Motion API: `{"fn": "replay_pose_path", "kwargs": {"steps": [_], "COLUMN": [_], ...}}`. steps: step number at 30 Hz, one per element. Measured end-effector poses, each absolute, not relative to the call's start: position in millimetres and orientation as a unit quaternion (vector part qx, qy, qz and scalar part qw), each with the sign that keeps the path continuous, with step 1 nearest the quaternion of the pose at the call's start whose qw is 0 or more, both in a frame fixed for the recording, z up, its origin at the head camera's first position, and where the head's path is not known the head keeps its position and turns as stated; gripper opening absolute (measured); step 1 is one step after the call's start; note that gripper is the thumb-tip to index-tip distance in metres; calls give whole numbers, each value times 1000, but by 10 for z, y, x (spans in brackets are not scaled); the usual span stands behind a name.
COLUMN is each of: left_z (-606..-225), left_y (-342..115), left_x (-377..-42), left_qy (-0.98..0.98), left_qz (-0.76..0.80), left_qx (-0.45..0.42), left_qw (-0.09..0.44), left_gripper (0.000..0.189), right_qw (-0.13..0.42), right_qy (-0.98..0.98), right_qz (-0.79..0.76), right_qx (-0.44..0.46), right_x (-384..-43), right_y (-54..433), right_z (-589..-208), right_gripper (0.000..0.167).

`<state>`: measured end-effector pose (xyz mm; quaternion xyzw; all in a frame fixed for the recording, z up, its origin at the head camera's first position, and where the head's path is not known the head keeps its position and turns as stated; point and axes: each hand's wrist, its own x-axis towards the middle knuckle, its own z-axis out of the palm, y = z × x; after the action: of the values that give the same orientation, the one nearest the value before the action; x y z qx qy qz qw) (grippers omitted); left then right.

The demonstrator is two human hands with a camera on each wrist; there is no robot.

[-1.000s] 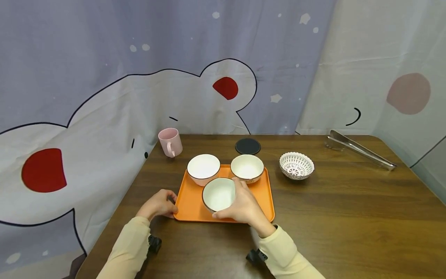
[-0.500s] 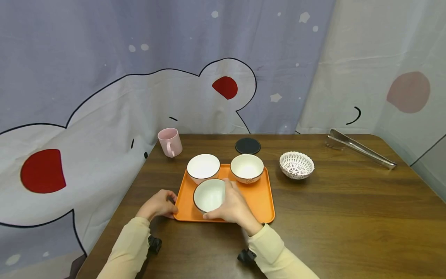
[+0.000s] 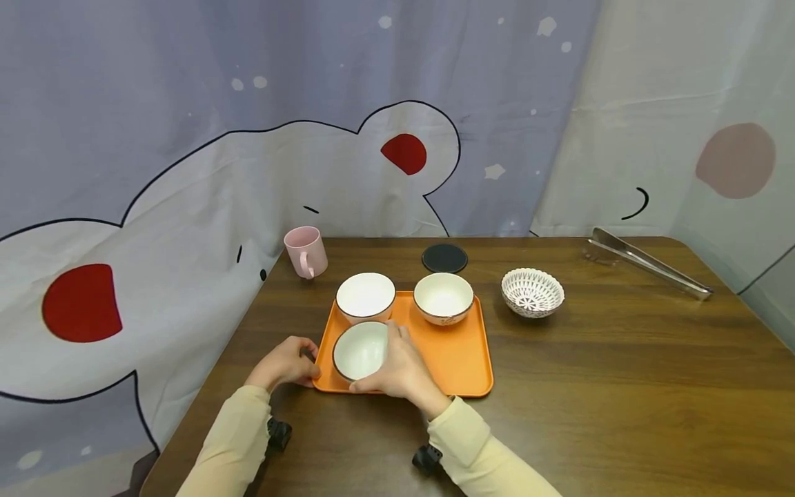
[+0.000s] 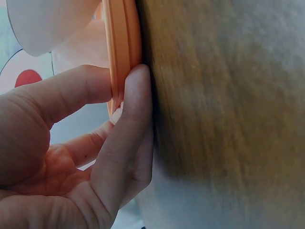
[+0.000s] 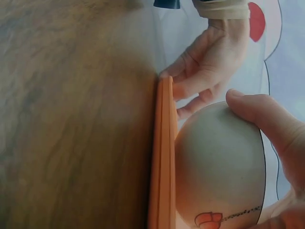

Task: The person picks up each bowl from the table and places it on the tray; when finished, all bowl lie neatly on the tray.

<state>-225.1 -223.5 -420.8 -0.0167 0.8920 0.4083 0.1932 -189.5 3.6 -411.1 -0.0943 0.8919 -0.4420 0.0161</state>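
Note:
My right hand (image 3: 404,366) grips a white bowl (image 3: 359,351) with a dark rim, thumb at the near side and fingers at the far side. In the right wrist view this bowl (image 5: 219,162) shows a red painted motif and sits at the tray, low over or on its surface. The left hand (image 3: 288,362) pinches the left edge of the orange tray (image 3: 462,352), thumb above and fingers beneath the rim, as the left wrist view shows. Two more bowls stand along the tray's far side: a left one (image 3: 366,295) and a right one (image 3: 443,298).
A pink mug (image 3: 306,252) stands at the table's back left. Behind the tray lies a black round coaster (image 3: 444,258). To the right are a white openwork basket (image 3: 532,293) and metal tongs (image 3: 649,264). A patterned curtain (image 3: 298,179) hangs behind the wooden table (image 3: 596,400).
My right hand has carried the bowl leftward over the tray, from near its middle to its front left part. The left hand has kept its place on the tray edge.

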Motion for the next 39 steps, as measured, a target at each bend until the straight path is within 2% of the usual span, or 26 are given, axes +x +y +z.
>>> {"fn": "replay_pose_path", "kwargs": {"steps": [18, 26, 39], "left_z": [-4181, -4200, -4205], "left_y": [-2216, -2232, -2222], "left_x": [-2285, -2256, -2261], "left_qy": [894, 891, 894], "left_qz": [401, 407, 401], "left_qx": [-29, -28, -25], "left_qw": [198, 197, 196], "left_gripper": [30, 30, 31], "right_qw": [20, -10, -66], "right_qy": [899, 902, 903], "right_qz": [-423, -410, -404], "right_qx": [-111, -134, -126], "right_x": [-1878, -1826, -1820], "right_y": [-88, 84, 399], "right_z": [-4136, -4098, -4015], "right_gripper": [122, 128, 104]}}
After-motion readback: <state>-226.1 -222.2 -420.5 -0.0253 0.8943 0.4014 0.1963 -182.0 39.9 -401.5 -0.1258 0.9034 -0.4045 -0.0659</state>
